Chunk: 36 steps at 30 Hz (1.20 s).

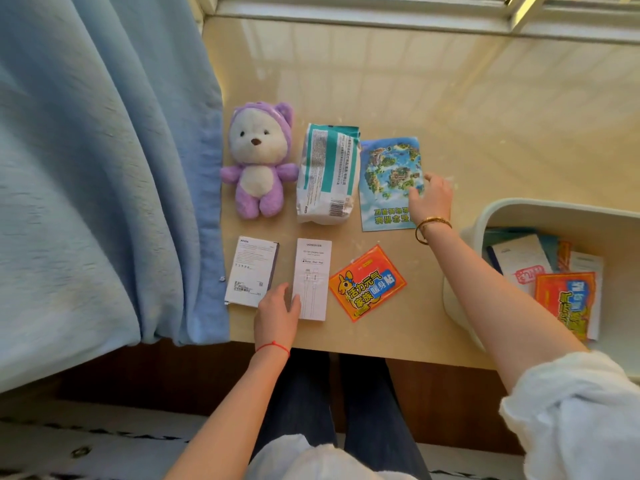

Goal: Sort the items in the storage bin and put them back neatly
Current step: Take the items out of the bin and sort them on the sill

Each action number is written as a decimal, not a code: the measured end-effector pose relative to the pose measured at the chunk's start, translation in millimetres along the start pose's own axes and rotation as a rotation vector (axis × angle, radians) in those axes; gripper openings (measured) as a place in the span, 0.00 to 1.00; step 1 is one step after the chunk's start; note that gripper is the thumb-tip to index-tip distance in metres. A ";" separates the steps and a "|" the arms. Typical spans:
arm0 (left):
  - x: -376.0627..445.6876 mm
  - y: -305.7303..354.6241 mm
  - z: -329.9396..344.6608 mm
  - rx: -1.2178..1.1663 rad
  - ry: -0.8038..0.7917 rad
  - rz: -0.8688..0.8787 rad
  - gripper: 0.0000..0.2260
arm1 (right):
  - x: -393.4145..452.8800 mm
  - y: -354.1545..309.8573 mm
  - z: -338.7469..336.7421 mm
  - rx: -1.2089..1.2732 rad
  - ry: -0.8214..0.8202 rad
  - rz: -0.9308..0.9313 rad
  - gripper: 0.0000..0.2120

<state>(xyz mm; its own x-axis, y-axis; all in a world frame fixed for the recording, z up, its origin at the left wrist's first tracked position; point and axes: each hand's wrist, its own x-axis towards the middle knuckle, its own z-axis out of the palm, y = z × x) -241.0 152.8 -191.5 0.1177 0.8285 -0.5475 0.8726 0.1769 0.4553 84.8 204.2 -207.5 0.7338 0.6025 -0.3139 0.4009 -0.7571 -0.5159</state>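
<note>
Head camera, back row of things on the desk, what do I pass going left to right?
Blue curtain → purple plush bear → teal-and-white pack → island-picture card → right hand touching that card.

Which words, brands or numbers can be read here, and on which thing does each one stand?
"UGREEN": top of the white cable box.
"iPhone | iPad | iPod": small line on the same box.
"活力元气家族 暖身贴": orange warmer pack.
Left box: brand line, small print and barcode too blurred to read.
Teal bag: print and barcode too small.
Map leaflet: yellow title upside down, unreadable.
Packs in the bin: upside down, blurred.
</note>
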 end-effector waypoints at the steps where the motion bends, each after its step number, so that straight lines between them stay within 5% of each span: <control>1: -2.4 3.3 -4.8 0.017 0.012 0.014 0.19 | -8.3 -2.0 -5.0 0.004 0.000 -0.036 0.19; 13: -43.5 61.6 -81.3 0.095 0.152 0.381 0.14 | -160.0 7.4 -103.2 -0.011 0.139 -0.423 0.17; 25: -97.5 179.7 -30.5 0.096 0.121 0.687 0.12 | -191.0 159.4 -199.1 -0.034 0.164 -0.129 0.20; 36: -118.3 291.1 122.0 0.078 0.054 0.555 0.12 | -107.7 258.2 -216.0 -0.020 -0.129 0.163 0.30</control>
<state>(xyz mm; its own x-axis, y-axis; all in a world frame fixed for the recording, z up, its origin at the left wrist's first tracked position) 56.9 41.4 -79.9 0.5467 0.8124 -0.2028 0.7194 -0.3318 0.6103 227.6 -110.8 -134.7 0.7142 0.4981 -0.4917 0.2942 -0.8511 -0.4348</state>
